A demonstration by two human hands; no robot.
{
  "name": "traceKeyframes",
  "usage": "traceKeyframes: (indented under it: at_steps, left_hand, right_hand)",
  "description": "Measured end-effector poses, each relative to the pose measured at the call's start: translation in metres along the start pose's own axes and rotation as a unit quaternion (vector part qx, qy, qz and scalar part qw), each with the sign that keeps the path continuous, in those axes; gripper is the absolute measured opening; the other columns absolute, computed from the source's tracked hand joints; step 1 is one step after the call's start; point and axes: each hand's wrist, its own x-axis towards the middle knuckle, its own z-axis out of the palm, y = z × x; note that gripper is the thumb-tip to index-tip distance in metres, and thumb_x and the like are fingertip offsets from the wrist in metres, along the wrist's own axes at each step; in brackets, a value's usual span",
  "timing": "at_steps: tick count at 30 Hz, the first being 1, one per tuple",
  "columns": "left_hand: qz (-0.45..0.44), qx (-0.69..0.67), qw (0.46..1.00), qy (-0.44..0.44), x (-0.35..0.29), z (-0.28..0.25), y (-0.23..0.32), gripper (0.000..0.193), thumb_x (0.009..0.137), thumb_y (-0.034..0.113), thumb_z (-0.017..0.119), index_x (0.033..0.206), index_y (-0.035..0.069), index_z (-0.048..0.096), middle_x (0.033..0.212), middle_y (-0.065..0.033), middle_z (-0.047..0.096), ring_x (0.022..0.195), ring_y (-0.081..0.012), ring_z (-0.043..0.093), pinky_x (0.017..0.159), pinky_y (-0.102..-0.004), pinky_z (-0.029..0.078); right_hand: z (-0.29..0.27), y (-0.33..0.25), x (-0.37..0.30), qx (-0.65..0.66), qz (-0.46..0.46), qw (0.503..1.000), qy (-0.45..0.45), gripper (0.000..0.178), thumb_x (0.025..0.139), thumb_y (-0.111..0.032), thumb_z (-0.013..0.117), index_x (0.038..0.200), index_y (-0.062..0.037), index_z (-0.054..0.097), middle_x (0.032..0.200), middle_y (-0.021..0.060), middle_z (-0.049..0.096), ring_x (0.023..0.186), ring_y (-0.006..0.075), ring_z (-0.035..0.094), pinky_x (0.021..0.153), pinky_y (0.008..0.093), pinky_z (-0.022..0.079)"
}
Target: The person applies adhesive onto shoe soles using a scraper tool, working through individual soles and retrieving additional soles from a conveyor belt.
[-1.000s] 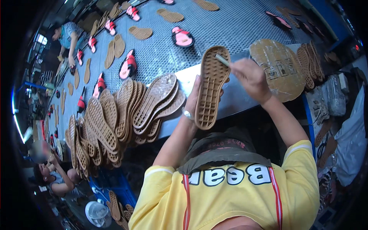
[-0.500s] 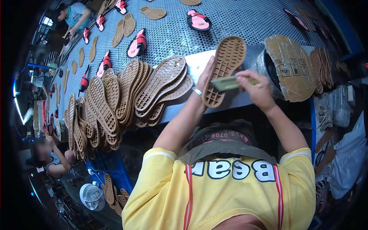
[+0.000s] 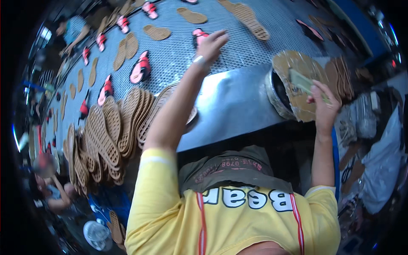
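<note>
No packages, signs or screens, only white lettering across the yellow shirt [image 3: 238, 216]

Hands of the person wearing the camera: two, the left hand [image 3: 211, 46] and the right hand [image 3: 324, 102]
Brushes with a flat greenish handle: one brush [image 3: 307, 84]
Round metal tins crusted with tan glue: one tin [image 3: 284, 91]
Red-and-black sandals on the grey mesh conveyor belt [image 3: 272, 25]: about eight in view
Heaps of tan ridged rubber soles: one large stack [image 3: 111, 131], too overlapped to count
Other workers: two, partly seen

Grey mesh conveyor belt [image 3: 255, 46] beside steel table [image 3: 229, 106].
</note>
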Motion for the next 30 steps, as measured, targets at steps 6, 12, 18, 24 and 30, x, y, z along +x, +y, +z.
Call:
traceKeyframes:
  at_steps: [6,12,18,24,30]
  left_hand:
    - [-0.114,0.352,0.928,0.048,-0.155,-0.088,-0.005,0.038,0.081,0.022,0.064,0.115,0.005,0.06,0.117,-0.0168,0.056,0.116,-0.0323,0.045,0.102,-0.0404,0.032]
    - [-0.153,0.466,0.869,0.065,-0.235,-0.106,0.037,0.046,0.074,0.011,0.065,0.119,0.004,0.056,0.126,-0.0187,0.049,0.12,-0.0341,0.043,0.102,-0.0389,0.034]
    - [-0.183,0.529,0.826,0.069,-0.222,-0.105,0.045,0.054,0.069,0.008,0.067,0.121,0.003,0.053,0.121,-0.0165,0.052,0.114,-0.0314,0.048,0.099,-0.0363,0.037]
    - [-0.137,0.56,0.817,-0.004,-0.221,-0.106,0.042,0.056,0.065,0.016,0.074,0.117,0.006,0.056,0.118,-0.0107,0.054,0.112,-0.03,0.047,0.096,-0.0394,0.037]
    - [-0.166,0.602,0.781,-0.01,-0.216,-0.101,0.051,0.052,0.066,0.019,0.073,0.115,0.009,0.058,0.118,-0.0073,0.055,0.113,-0.0282,0.046,0.093,-0.0388,0.037]
  right_hand:
    - [-0.002,0.044,0.007,-0.033,0.078,0.995,-0.046,0.017,0.085,-0.005,0.062,0.1,0.0031,0.065,0.078,0.001,0.058,0.062,0.0059,0.053,0.057,0.0183,0.045]
    - [0.007,0.064,0.016,-0.016,0.141,0.987,-0.077,0.017,0.085,-0.008,0.063,0.099,0.0001,0.067,0.074,0.0007,0.06,0.059,0.0038,0.053,0.054,0.0173,0.045]
    - [-0.003,0.053,0.005,-0.017,0.131,0.988,-0.084,0.018,0.085,-0.012,0.063,0.099,-0.0011,0.067,0.078,0.001,0.062,0.06,0.0038,0.055,0.054,0.0168,0.046]
    - [-0.005,0.05,0.002,-0.034,0.142,0.988,-0.059,0.018,0.085,-0.012,0.064,0.099,-0.0016,0.067,0.079,0.0008,0.063,0.059,0.0041,0.055,0.053,0.0171,0.046]
    - [-0.003,0.051,0.0,-0.04,0.149,0.985,-0.079,0.019,0.084,-0.011,0.064,0.1,-0.0006,0.066,0.075,0.0015,0.062,0.058,0.0039,0.055,0.052,0.0172,0.046]
